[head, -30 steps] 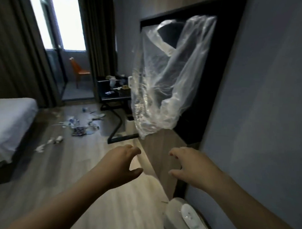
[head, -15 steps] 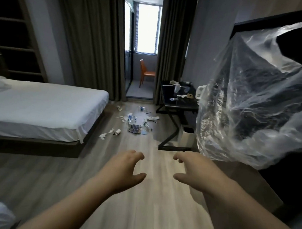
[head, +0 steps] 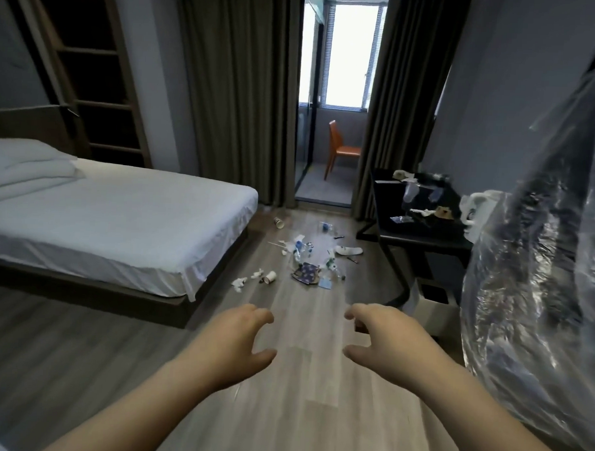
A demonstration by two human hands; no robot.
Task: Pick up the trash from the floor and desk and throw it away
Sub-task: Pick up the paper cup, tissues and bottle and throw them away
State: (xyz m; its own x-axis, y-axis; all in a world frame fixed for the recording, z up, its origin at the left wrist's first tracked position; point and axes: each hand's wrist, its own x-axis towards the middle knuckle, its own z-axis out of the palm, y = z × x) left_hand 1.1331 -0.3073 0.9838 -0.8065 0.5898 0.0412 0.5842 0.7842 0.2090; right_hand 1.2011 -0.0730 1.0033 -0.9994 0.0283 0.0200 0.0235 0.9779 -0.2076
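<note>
Trash (head: 306,259) lies scattered on the wood floor ahead: paper cups, tissues, bottles, a patterned wrapper. More litter (head: 421,209) covers the black desk (head: 424,234) at right. A white bin (head: 433,306) stands under the desk. My left hand (head: 238,343) and my right hand (head: 383,343) hover side by side in front of me, fingers loosely curled, holding nothing. A clear plastic bag (head: 537,267) hangs at the right edge, apart from both hands.
A white bed (head: 121,219) fills the left side. Dark curtains (head: 237,88) frame a doorway to a balcony with an orange chair (head: 341,149). A white kettle (head: 475,211) sits on the desk's near end. Shelves (head: 92,66) stand in the back left corner.
The view has swung left from the wall and the hanging bag to the room, bringing bed, floor trash and desk into sight. Both hands keep the same empty pose.
</note>
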